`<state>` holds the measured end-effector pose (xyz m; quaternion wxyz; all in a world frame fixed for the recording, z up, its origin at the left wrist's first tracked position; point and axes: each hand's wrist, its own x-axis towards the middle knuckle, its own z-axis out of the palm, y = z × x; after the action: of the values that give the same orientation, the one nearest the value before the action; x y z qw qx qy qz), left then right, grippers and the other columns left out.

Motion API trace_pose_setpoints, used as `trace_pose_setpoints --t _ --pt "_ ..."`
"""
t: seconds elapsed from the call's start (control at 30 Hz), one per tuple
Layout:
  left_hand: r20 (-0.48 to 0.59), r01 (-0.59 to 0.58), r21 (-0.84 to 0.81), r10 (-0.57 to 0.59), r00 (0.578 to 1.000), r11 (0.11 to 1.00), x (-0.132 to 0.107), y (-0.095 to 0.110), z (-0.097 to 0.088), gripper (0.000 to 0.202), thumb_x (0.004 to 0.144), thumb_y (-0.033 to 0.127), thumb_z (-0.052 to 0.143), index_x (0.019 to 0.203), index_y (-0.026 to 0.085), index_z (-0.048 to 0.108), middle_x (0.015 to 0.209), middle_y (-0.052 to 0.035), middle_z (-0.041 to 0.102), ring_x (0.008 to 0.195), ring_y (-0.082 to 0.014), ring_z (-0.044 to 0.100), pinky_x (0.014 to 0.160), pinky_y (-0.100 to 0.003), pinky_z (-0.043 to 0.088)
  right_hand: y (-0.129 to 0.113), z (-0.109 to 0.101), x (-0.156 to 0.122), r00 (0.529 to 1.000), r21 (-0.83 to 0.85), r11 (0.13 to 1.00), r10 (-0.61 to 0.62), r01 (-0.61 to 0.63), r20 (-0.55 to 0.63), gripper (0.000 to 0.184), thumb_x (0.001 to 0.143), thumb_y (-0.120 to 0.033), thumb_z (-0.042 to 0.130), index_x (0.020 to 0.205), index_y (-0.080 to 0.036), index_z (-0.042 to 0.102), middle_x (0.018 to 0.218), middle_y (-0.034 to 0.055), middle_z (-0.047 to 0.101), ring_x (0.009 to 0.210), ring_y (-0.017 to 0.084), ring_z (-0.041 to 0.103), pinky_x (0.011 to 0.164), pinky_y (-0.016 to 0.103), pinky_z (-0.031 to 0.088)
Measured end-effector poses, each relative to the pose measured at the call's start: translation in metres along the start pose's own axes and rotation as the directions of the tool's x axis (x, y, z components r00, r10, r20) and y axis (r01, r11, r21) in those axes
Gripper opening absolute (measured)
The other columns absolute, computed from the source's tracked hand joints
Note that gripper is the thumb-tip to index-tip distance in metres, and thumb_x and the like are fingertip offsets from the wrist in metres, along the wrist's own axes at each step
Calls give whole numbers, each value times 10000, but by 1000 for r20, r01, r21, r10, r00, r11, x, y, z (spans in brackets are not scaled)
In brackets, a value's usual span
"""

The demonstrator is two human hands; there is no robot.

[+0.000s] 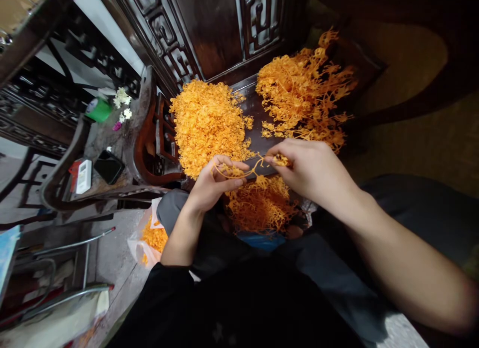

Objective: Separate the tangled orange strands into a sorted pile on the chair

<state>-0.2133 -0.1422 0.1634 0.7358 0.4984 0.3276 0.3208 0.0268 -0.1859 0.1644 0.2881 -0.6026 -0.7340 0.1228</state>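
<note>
Orange sprig [254,167] pinched between both hands [213,181] [307,168]; three orange heaps [209,123] nearby.

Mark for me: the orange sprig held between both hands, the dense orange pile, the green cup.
orange sprig [254,167], head view, stem between the hands
dense orange pile [207,121], head view, middle of the heap
green cup [99,110], head view, side wall

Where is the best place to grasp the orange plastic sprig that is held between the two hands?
Probably at the thin bare stem of the orange sprig, coming from above. It runs roughly level between the left hand and right hand, and the stem looks firmer than the frilly tips, which seem likely to bend.
</note>
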Motion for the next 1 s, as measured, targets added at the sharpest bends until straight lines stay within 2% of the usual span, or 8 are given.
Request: trace_pose_setpoints --t 0.13,0.3,0.43,0.57,0.73,0.83,0.93,1.0 --pt "-40 -35 43 37 999 998 2 -5 -3 575 823 196 837 1277 234 487 1269 -88 750 893 -165 791 704 -227 597 9 -5 -1 978 24 997 -73 70 193 185 943 -310 644 1004 -247 808 930 60 791 845 228 735 774 352 514" --pt "66 -68 166 58 996 984 -1 -15 0 781 882 210 787 1543 255 375 1479 -176 628 968 -184 780 873 -323 618 -6 -14 3 998 155 987 -47 52 -40 289 993 -440 629 1089 -237 812 1011 70 802 869 214 738 793 330 518" --pt "107 -137 255 113 988 957 -6 -22 6 989 897 217 770 1673 309 163 1598 -192 501 1243 -266 690 974 -366 599 -18 1 5 980 264 949 -192 171 57 226 977 -386 674 1096 -251 811 991 54 798 840 192 720 775 308 507" --pt "91 -205 334 185 978 920 -8 -22 7 1099 907 201 756 1680 394 -1 1724 -182 279 1322 -280 632 927 -338 602 -17 21 5 985 293 951 -134 96 110 217 957 -375 695 981 -197 817 943 85 791 837 208 716 774 315 500" --pt "151 -343 366 308 939 865 -7 -18 9 1077 925 209 739 1660 477 -1 1779 -138 53 1262 -250 663 800 -262 596 -17 25 6 979 479 878 -107 11 174 265 965 -419 663 1005 -196 800 950 70 797 835 199 708 738 299 488" --pt "165 -399 308 365 916 864 -8 -18 14 953 971 215 680 1651 508 81 1778 -131 74 999 -159 741 681 -231 581 -23 24 6 972 557 828 -76 -61 220 307 964 -451 644 850 -194 769 815 37 765 718 170 659 680 292 454" --pt "109 -424 237 410 906 874 -9 -16 16 839 996 196 639 1633 514 195 1757 -128 204 629 -22 624 554 -198 537 -19 24 9 992 548 826 100 -129 82 364 957 -483 640 757 -186 708 740 38 713 666 163 600 658 306 418" --pt "64 -412 188 408 911 891 -8 -15 13 821 995 192 641 1632 497 223 1730 -132 288 551 1 548 519 -188 514 -8 21 14 948 508 837 297 -202 -113 347 929 -497 672 774 -187 684 735 43 690 647 164 565 645 317 399"
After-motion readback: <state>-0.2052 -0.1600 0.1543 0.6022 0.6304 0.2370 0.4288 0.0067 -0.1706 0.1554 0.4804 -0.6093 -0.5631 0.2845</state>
